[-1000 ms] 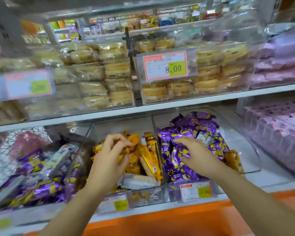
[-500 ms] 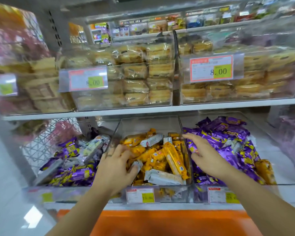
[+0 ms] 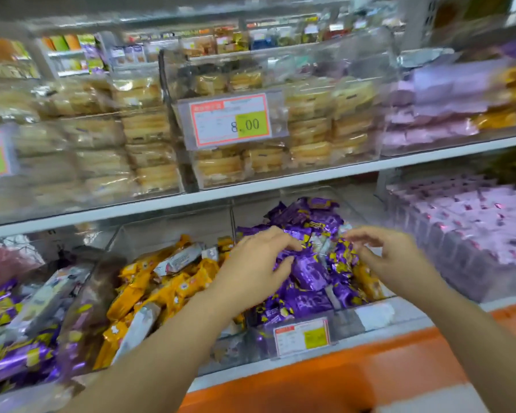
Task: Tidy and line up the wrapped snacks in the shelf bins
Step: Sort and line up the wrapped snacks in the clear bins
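— Where are the wrapped snacks found?

— A loose heap of shiny purple foil-wrapped snacks (image 3: 310, 275) is held in the clear plastic bin (image 3: 344, 318) on the lower shelf. The packs are piled at all angles, and no row is formed.

— How is the left hand (image 3: 259, 263) placed?

— It is reached into that bin from its left side. The fingers (image 3: 280, 238) are spread and only lightly bent, and are laid on top of the purple heap; the thumb is set against a pack below them. No pack is seen to be lifted.

— And the right hand (image 3: 390, 254)?

— It is held over the right part of the same bin, just above the packs. Its fingers (image 3: 358, 234) are loosely curved, with thumb and forefinger apart, and nothing is gripped. The outline is blurred.

— What else is seen around the bin?

— Yellow-wrapped snack bars (image 3: 167, 287) are heaped in the next bin to its left. Pale pink packets (image 3: 471, 222) are stacked to its right. A small red-and-yellow price label (image 3: 301, 336) is fixed to its front wall. Above it, a larger label marked 8.00 (image 3: 230, 120) is hung before clear boxes of golden cakes (image 3: 310, 126).
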The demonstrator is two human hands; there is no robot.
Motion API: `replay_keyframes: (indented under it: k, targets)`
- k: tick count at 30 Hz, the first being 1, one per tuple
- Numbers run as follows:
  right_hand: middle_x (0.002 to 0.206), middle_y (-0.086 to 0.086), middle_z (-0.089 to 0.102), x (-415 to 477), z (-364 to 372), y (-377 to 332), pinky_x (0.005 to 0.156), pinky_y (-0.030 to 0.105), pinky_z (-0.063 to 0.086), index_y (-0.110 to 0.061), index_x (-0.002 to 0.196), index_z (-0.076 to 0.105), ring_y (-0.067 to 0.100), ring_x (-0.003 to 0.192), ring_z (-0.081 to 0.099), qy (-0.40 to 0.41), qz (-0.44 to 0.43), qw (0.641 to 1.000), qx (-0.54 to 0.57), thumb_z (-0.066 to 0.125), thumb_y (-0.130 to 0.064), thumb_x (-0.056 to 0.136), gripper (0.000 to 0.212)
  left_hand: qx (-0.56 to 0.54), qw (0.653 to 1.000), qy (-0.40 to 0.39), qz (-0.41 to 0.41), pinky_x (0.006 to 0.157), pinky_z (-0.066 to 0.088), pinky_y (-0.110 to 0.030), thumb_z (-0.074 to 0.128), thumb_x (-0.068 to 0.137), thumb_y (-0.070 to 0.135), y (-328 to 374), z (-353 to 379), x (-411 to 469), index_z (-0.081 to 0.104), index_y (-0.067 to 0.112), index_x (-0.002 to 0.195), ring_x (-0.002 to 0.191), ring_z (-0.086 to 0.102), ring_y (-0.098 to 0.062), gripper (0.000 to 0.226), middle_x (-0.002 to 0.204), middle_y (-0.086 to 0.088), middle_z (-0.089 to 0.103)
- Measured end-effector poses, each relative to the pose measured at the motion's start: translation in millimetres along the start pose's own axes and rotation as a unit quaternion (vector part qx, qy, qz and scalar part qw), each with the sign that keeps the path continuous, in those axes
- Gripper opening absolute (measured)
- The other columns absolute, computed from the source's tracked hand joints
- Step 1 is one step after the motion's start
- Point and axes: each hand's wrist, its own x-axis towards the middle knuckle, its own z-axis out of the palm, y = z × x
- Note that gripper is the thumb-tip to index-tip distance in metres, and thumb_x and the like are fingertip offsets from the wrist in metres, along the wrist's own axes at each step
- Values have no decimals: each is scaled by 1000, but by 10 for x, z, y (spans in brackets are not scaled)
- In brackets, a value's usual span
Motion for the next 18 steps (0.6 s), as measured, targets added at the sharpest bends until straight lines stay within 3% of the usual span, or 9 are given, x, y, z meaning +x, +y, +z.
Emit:
replay_keyframes:
  k: [2,6,10,12,14,16,18]
  targets:
    - [95,-1,70,-28,-123,146,78,2,36,-11,96,72,-3,84,57,24,7,999,-27,65,7,80,25,-21,999,-39,20,93,42,-30,58,90,17,112,164,245,64,21,109,104,58,-16,21,112,4,62]
    - [96,5,70,-64,-255,392,83,29,39,-17,98,72,26,94,59,4,4,995,-98,72,-2,78,26,-7,993,-120,21,91,42,-26,61,89,18,217,458,654,66,19,112,105,59,-17,23,112,2,66]
    - [117,0,66,-53,-298,473,96,27,31,-19,104,72,31,116,52,-61,-37,987,-141,73,-7,77,30,80,979,-183,-37,92,46,-33,62,88,30,160,682,880,61,28,120,113,58,-21,32,119,2,65]
    - [136,-11,52,-35,-271,449,107,30,19,-27,118,63,22,136,31,-110,-38,963,-244,62,-21,88,31,131,969,-200,-55,93,46,-36,61,87,35,130,730,953,57,27,124,116,56,-24,38,126,0,60]
    - [140,-17,44,13,-219,427,113,38,6,-34,127,54,16,142,15,-181,-34,917,-354,51,-24,92,37,140,965,-209,-73,97,44,-38,62,85,35,82,728,1010,55,27,128,119,53,-24,44,132,0,53]
    - [134,-13,52,63,-168,401,114,49,0,-35,126,54,19,142,16,-215,-26,886,-410,51,-20,90,38,129,961,-229,-86,99,42,-40,63,83,35,30,719,1059,49,30,135,121,51,-25,54,137,-3,47]
    - [118,-6,63,113,-143,387,113,55,1,-33,117,58,23,135,29,-230,-26,858,-459,54,-18,88,33,134,950,-267,-93,101,42,-40,65,82,37,2,726,1096,37,34,143,124,48,-26,67,141,-6,38]
